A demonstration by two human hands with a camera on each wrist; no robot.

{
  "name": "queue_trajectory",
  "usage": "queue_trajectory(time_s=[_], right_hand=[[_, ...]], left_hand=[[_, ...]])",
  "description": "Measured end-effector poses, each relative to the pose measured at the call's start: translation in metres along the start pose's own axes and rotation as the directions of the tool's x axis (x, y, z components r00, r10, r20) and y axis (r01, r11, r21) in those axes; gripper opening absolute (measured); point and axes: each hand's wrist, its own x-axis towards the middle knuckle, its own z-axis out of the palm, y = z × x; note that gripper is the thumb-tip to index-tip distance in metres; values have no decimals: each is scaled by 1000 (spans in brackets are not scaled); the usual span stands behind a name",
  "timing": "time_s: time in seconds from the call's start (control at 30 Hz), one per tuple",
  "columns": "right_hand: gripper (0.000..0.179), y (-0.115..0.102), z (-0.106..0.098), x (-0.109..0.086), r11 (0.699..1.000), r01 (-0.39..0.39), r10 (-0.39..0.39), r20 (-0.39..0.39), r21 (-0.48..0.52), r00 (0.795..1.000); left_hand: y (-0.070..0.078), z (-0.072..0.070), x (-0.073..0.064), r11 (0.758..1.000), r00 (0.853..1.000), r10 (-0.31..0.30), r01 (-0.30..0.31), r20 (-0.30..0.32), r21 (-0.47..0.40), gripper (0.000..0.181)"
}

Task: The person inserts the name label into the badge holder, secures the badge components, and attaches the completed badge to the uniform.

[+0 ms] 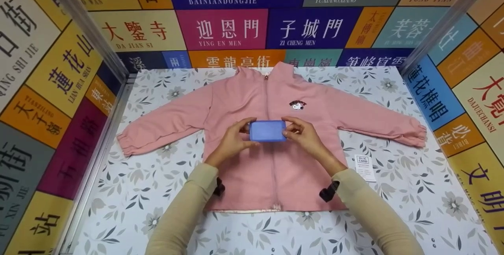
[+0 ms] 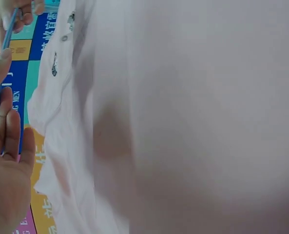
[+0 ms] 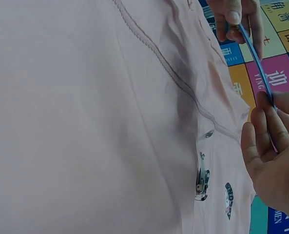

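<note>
Blocks of orange, blue, yellow and pink, printed with Chinese characters and romanised lettering, cover the back wall point(image 1: 220, 28), left wall point(image 1: 59, 74) and right wall point(image 1: 478, 129); a left post point(image 1: 94, 36) and right post point(image 1: 439, 26) mark the rear corners; grey leaves and flowers pattern the white tabletop point(image 1: 409, 196).

A floral sheet point(image 1: 118, 192) is being bordered at the back and both sides by walls point(image 1: 222, 28) of coloured panels, on which Chinese characters and Latin spellings are being displayed. The back corners are being marked by metal posts point(image 1: 84, 23). At the right, a small printed card point(image 1: 365, 167) is being supported by the sheet.
</note>
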Motion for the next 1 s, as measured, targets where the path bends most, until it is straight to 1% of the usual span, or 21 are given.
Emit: queue_trajectory(time_s=[0.03, 0.13, 0.27, 0.37, 0.53, 0.73, 0.87, 1.0], right_hand=[[51, 1, 0, 0, 1000, 2, -2, 6, -24, 1000], [61, 14, -1, 5, 995, -1, 4, 23, -99, 1000], [75, 31, -1, 10, 985, -3, 12, 49, -174, 999], [81, 34, -1, 10, 979, -11, 26, 72, -203, 997], [80, 35, 0, 10, 975, -13, 34, 89, -224, 995], [76, 37, 0, 10, 978, 23, -5, 87, -209, 996], [77, 37, 0, 10, 970, 44, -20, 102, -239, 995], [79, 35, 0, 9, 957, 55, -19, 125, -286, 992]], left_hand=[[0, 0, 0, 999, 1000, -9, 9, 5, -31, 78], [1, 0, 1, 994, 999, -34, 36, 23, -107, 79], [0, -1, 1, 989, 998, -54, 59, 41, -137, 80], [-2, -1, 2, 989, 998, -52, 58, 46, -134, 78], [-5, -3, 3, 989, 998, -43, 51, 56, -139, 71], [-6, -3, 3, 970, 994, -61, 80, 88, -231, 58], [-7, -3, 3, 965, 993, -68, 90, 96, -248, 59], [-7, -2, 3, 960, 991, -92, 114, 96, -257, 59]])
